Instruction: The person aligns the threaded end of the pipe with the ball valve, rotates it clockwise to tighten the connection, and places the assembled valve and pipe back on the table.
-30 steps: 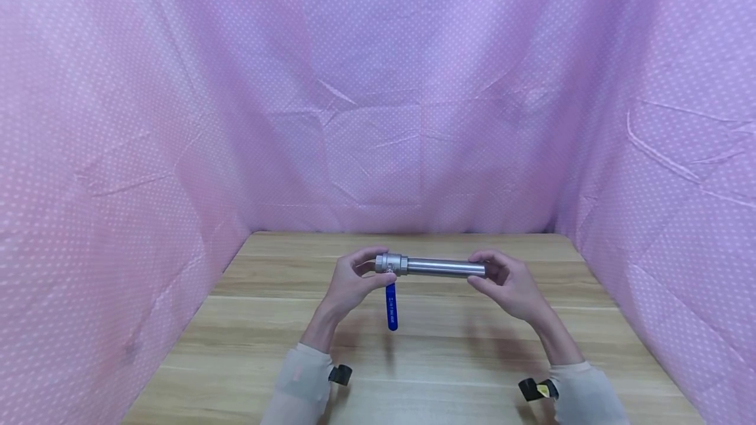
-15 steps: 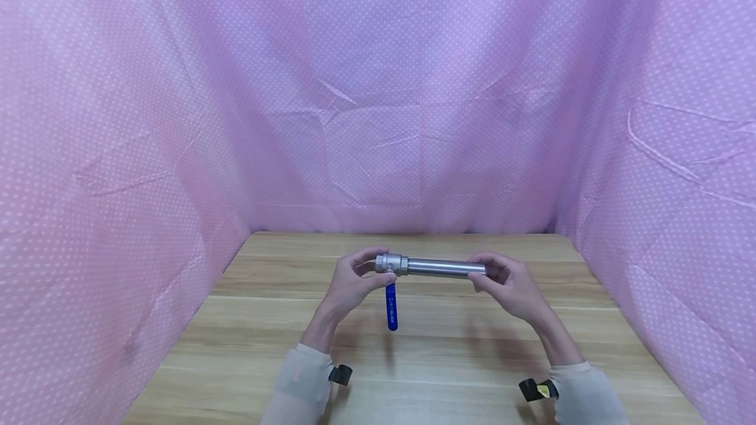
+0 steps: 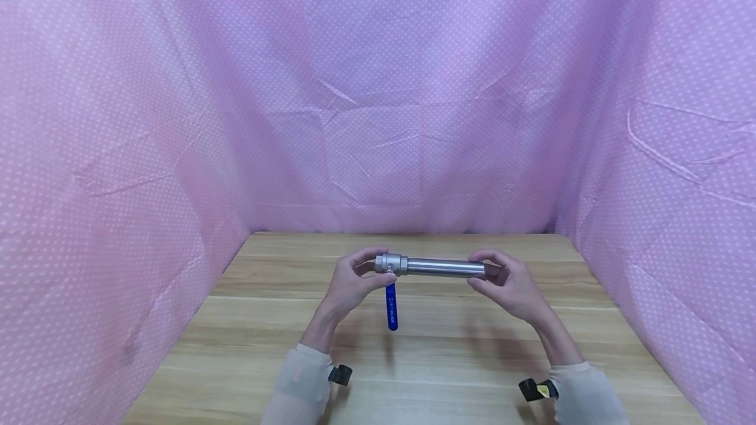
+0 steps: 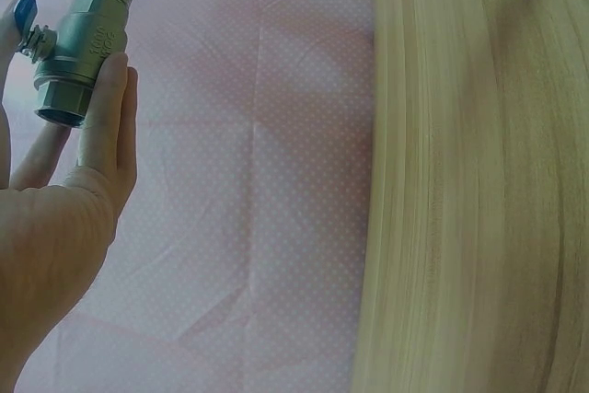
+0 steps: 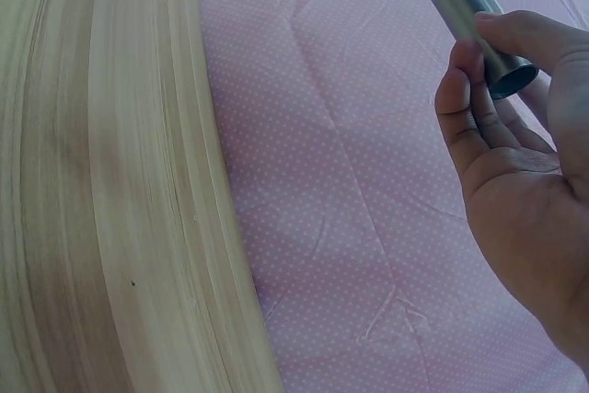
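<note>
Slightly lowered since half a second ago is the right hand's (image 3: 512, 286) thumb; the pipe's (image 3: 440, 267) free end is grasped by its fingers. Gripped in the left hand (image 3: 350, 282) is the valve (image 3: 390, 262), blue handle (image 3: 392, 308) pointed toward the tabletop's (image 3: 437, 363) near edge. Both are held above it.

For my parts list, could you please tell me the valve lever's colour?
The lever is blue, showing best in the head view.

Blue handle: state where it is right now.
The blue handle sits low and near the middle in the head view, extending downward from the metal valve held by the left hand; the left wrist view shows it at upper left.
</note>
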`<state>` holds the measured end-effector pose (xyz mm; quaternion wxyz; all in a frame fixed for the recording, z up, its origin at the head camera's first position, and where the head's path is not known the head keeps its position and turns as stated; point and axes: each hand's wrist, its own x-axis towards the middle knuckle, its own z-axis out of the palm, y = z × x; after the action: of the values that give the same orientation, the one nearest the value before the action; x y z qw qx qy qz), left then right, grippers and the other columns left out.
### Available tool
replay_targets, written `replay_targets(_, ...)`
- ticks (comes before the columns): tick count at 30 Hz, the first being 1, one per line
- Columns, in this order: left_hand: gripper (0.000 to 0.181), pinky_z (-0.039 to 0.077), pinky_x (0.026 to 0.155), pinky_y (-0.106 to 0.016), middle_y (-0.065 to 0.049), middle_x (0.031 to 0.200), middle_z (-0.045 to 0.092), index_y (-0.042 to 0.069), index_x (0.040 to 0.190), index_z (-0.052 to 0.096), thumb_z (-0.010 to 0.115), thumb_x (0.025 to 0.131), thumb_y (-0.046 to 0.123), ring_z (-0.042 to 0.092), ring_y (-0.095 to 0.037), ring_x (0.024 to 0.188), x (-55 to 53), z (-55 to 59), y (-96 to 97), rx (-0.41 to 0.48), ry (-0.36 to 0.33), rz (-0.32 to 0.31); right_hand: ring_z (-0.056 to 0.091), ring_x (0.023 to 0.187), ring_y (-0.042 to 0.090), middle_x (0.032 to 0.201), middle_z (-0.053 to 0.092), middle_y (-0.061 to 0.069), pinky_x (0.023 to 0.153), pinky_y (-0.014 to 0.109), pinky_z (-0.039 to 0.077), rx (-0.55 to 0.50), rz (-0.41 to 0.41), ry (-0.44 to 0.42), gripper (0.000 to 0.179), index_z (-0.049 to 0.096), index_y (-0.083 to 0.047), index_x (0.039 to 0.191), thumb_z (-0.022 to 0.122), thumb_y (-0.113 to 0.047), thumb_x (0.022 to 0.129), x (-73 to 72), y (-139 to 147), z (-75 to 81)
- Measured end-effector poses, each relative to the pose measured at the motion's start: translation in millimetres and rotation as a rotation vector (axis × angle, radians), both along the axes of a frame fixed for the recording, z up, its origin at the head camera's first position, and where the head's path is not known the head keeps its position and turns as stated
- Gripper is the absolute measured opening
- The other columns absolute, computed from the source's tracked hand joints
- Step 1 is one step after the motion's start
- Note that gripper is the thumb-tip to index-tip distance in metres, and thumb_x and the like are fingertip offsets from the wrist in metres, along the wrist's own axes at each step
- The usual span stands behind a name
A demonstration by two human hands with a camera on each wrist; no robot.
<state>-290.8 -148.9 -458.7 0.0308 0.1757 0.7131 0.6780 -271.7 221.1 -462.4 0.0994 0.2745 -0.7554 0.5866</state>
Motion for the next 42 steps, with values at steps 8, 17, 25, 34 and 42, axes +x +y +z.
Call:
replay_targets(8, 0.061, 0.068, 0.1, -0.034, -0.012, 0.148, 0.071, 0.019, 0.147, 0.073, 0.094, 0.09, 0.014, 0.076, -0.023, 0.124, 0.6, 1.0, -0.2, -0.002, -0.005, 0.001, 0.081, 0.099, 0.004, 0.119, 0.077, -0.016, 0.08, 0.025, 0.07, 0.004, 0.0, 0.001, 0.038, 0.066, 0.005, 0.133, 0.079, 0.011, 0.097, -0.1, 0.1, -0.2)
replay_targets(17, 0.06, 0.067, 0.102, -0.035, -0.011, 0.148, 0.071, 0.019, 0.147, 0.074, 0.094, 0.09, 0.017, 0.076, -0.022, 0.125, 0.1, 0.1, -0.9, -0.019, -0.01, 0.013, 0.081, 0.097, 0.004, 0.116, 0.078, -0.016, 0.08, 0.026, 0.07, 0.017, -0.031, -0.018, 0.037, 0.068, 0.003, 0.132, 0.081, 0.008, 0.098, 1.8, -0.8, 0.8)
replay_targets(25, 0.061, 0.067, 0.102, -0.035, -0.011, 0.149, 0.071, 0.02, 0.147, 0.073, 0.094, 0.091, 0.017, 0.075, -0.023, 0.126, 0.5, 0.0, -1.0, -0.022, -0.006, 0.012, 0.08, 0.093, 0.003, 0.11, 0.079, -0.016, 0.077, 0.025, 0.069, 0.041, -0.061, -0.036, 0.033, 0.07, 0.003, 0.131, 0.081, 0.003, 0.1, 1.1, -0.9, 0.3)
replay_targets(34, 0.06, 0.067, 0.103, -0.036, -0.011, 0.149, 0.071, 0.02, 0.147, 0.073, 0.094, 0.091, 0.017, 0.075, -0.023, 0.127, 0.3, 0.5, -0.7, -0.018, -0.016, 0.009, 0.071, 0.075, 0.006, 0.086, 0.074, -0.004, 0.064, 0.024, 0.06, 0.083, -0.092, -0.024, 0.024, 0.075, -0.003, 0.128, 0.078, -0.003, 0.104, 0.6, -0.5, 0.6)
replay_targets(42, 0.06, 0.067, 0.104, -0.037, -0.011, 0.149, 0.071, 0.02, 0.147, 0.073, 0.094, 0.09, 0.017, 0.075, -0.024, 0.129, -0.4, -0.1, -1.2, -0.018, -0.015, 0.008, 0.072, 0.074, 0.007, 0.083, 0.074, 0.001, 0.061, 0.025, 0.057, 0.083, -0.086, -0.032, 0.021, 0.075, -0.003, 0.127, 0.077, -0.004, 0.106, 1.0, -0.8, 0.2)
